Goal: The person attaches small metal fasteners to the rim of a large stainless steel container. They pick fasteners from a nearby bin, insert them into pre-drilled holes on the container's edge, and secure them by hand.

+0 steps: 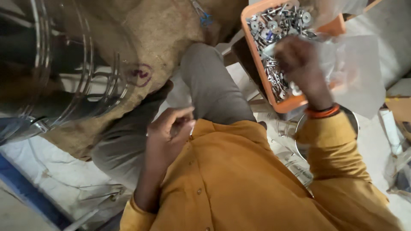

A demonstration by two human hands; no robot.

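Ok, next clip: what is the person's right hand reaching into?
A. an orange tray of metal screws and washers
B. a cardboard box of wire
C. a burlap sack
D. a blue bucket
A: the right hand is down among the silvery screws and washers in the orange tray, while the left hand is held near the lap, fingers curled.

Clear plastic bag [355, 72] over orange tray [259, 64].
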